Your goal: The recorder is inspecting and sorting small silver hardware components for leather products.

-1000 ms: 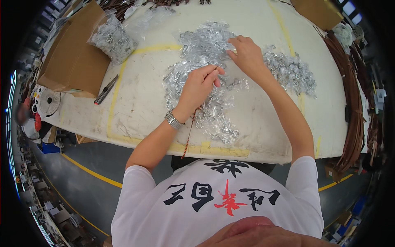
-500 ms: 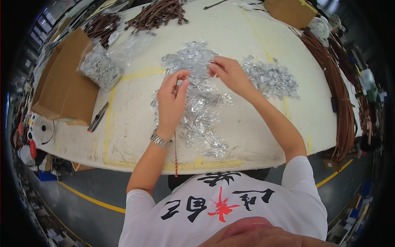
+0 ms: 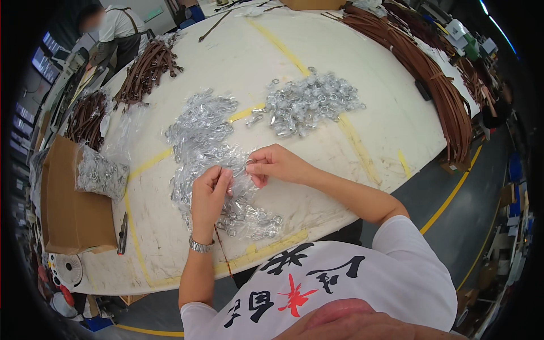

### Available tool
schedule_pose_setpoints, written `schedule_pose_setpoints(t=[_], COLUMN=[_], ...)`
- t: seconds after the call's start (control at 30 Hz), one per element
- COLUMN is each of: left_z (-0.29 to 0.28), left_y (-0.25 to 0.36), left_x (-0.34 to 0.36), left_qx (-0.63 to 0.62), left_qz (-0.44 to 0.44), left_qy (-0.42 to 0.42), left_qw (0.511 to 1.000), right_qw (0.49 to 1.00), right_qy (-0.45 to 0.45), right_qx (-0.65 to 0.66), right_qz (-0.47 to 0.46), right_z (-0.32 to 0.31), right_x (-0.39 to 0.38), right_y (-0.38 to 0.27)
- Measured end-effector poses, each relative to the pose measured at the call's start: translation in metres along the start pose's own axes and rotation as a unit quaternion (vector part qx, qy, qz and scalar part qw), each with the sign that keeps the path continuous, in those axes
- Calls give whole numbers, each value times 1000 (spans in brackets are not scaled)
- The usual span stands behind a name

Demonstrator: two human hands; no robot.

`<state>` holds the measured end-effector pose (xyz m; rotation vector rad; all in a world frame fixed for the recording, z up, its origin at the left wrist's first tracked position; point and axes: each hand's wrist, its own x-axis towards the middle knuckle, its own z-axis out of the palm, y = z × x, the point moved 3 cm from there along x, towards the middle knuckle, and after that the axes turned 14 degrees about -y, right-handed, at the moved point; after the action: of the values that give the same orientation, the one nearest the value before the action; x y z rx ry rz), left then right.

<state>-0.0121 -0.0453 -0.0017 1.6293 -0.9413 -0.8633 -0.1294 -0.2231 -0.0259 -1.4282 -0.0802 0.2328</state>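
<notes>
My right hand (image 3: 276, 164): thumb and fingers pinched on a metal ring (image 3: 249, 162). My left hand (image 3: 208, 198), near it: fingers curled in; cannot tell what they hold. Both over the larger heap of plastic-wrapped metal clasps (image 3: 198, 127).

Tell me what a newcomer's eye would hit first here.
Probably the large pile of plastic-wrapped metal clips on the pale table, with the left hand over it and the right hand at its right edge. A smaller, similar pile lies beyond, to the right. Long brown straps run along the table's right edge.
</notes>
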Motion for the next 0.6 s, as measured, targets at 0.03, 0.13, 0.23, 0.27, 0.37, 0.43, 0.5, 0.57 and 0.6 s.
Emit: schedule_pose_setpoints(t=[0.03, 0.13, 0.23, 0.27, 0.37, 0.43, 0.5, 0.57, 0.6], left_z=[3, 6, 4, 1, -6, 4, 10, 10, 9], left_y=[-1, -1, 4, 3, 1, 19, 16, 8, 2], left_x=[0, -1, -1, -2, -2, -2, -3, -3, -3], left_qx=[-17, 8, -38, -88, -186, -192, -121, -51, -41], left_qz=[-2, 5, -19, -44, -10, -23, -5, 10, 6], left_qy=[15, -7, -35, -22, 32, -20, -25, -38, -38], left_qw=[1000, 1000, 998, 995, 982, 981, 992, 998, 998], right_qw=[1000, 999, 999, 998, 997, 998, 998, 998, 998], right_qy=[8, 19, 22, 24, 41, 41, 40, 62, 51], right_qx=[6, 21, 41, 56, 49, 33, 16, -4, -5], right_qz=[-26, -38, -22, -14, -47, -42, -40, -21, -21], right_z=[-2, 0, -3, -3, 3, -3, -6, -4, -1], right_x=[1, 0, 1, 2, 2, -3, -2, -2, -1], right_y=[-1, -5, -7, -7, -14, -8, -6, -6, -7])
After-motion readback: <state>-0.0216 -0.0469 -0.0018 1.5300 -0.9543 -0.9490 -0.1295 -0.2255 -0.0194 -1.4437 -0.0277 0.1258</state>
